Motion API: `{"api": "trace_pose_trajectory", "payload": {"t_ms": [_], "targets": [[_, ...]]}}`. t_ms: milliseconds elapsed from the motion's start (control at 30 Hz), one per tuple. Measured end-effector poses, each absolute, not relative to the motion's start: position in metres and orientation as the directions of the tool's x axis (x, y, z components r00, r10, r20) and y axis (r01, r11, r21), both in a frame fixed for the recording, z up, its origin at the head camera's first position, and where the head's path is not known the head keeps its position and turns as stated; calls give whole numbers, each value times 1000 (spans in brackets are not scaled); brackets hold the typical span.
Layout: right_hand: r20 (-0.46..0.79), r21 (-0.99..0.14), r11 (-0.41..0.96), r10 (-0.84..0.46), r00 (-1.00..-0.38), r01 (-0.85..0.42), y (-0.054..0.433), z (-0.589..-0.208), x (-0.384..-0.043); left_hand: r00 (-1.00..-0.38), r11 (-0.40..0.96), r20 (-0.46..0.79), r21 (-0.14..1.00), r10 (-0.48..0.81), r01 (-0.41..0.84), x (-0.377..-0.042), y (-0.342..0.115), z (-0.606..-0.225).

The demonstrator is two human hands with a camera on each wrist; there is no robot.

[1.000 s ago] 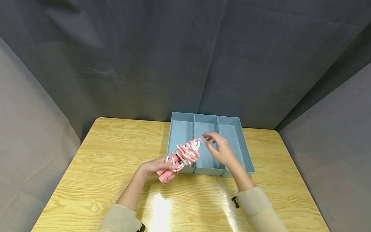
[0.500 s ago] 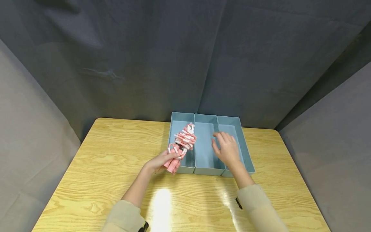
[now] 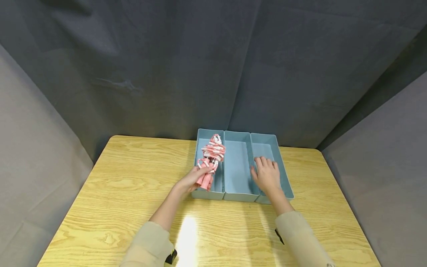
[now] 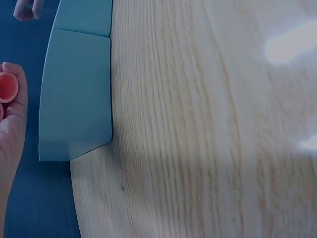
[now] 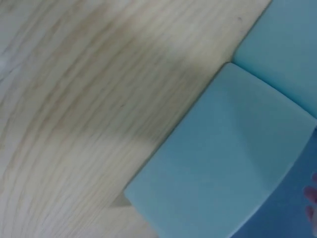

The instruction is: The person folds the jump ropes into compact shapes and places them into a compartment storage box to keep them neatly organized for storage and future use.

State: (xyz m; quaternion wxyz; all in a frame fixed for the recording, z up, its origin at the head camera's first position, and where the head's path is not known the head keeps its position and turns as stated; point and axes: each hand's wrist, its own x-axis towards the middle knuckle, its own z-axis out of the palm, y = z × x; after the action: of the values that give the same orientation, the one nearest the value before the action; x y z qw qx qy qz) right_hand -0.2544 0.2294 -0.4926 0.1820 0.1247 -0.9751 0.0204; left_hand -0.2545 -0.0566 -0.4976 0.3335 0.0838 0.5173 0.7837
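A bundled jump rope [image 3: 213, 151] with pink and white beads is over the left compartment of the blue-grey tray [image 3: 240, 197] in the head view. My left hand [image 3: 193, 178] grips it by its two pink handles [image 3: 205, 181], beads pointing away from me. The left wrist view shows that hand [image 4: 11, 131] at the left edge, with a hollow round handle end [image 4: 8, 87]. My right hand [image 3: 268, 175] is over the right compartment, holding nothing, fingers loosely bent; whether it touches the tray I cannot tell. Only its fingertips [image 5: 311, 196] show in the right wrist view.
The tray has three long compartments and stands toward the back of the wooden table [image 3: 133, 193]. A dark curtain [image 3: 160, 74] hangs behind the table. Grey panels [image 3: 36, 155] flank it on both sides.
My left hand has carried the jump rope forward over the left compartment, turning it more upright in the view. My right hand has moved right, from the middle compartment to the right one.
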Motion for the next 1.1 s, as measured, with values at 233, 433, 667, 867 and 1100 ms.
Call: {"api": "trace_pose_trajectory", "payload": {"t_ms": [233, 433, 667, 867, 1100], "targets": [[269, 20, 981, -189, -944, -191, 233, -503, -254, -803, -274, -259, 846, 537, -457, -262, -45, -503], [180, 25, 988, -155, -971, -153, 234, -511, -253, -831, -283, -277, 849, 483, -447, -266, -39, -504], [85, -2, 993, -118, -989, -119, 235, -515, -254, -849, -280, -319, 845, 421, -456, -272, -33, -510], [43, -10, 994, -111, -993, -112, 235, -516, -255, -859, -290, -351, 835, 373, -467, -277, -28, -514], [27, -18, 994, -107, -994, -108, 236, -520, -255, -833, -296, -420, 796, 359, -529, -284, -22, -522]]}}
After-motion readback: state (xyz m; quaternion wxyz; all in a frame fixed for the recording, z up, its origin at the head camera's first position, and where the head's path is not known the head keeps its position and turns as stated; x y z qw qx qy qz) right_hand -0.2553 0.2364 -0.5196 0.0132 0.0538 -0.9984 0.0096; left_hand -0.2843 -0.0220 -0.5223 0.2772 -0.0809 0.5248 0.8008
